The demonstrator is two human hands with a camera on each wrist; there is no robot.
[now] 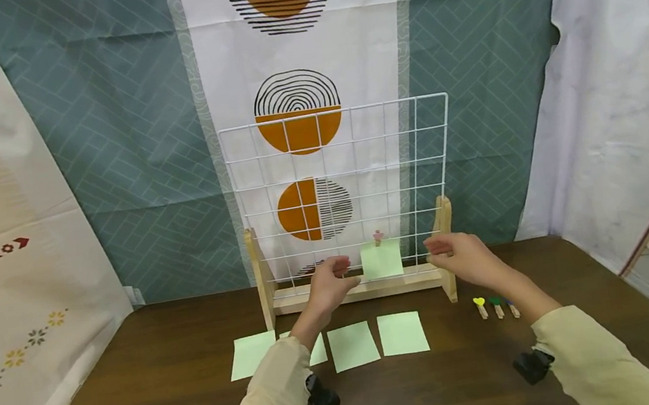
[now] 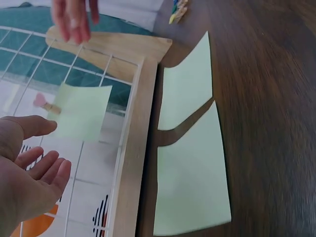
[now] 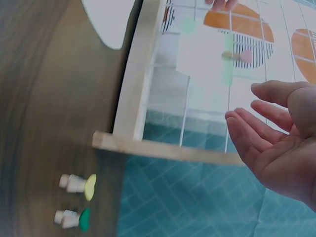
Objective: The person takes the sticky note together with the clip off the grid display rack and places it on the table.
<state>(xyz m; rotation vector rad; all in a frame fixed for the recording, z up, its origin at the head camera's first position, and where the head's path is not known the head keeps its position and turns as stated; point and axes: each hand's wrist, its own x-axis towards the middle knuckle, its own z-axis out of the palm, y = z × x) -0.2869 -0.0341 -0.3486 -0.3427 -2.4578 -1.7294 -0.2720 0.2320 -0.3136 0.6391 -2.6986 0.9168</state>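
Note:
A pale green paper note (image 1: 381, 260) hangs low on the white wire grid (image 1: 340, 173), held there by a small clothespin with a pink heart (image 1: 378, 237). My left hand (image 1: 332, 284) is just left of the note, fingers loosely bent with nothing in them. To the note's right my right hand (image 1: 461, 255) hovers by the wooden stand (image 1: 447, 247), also holding nothing. In the left wrist view the left thumb and fingers (image 2: 44, 170) are spread apart near the clothespin. The right wrist view shows the right hand's (image 3: 281, 133) fingers relaxed and apart.
Several more green notes (image 1: 353, 346) lie in a row on the dark wooden table (image 1: 428, 390) before the stand, one partly behind the left forearm. Several clothespins, including a yellow heart one (image 1: 481, 307) and a green one (image 1: 497, 306), lie near the right forearm.

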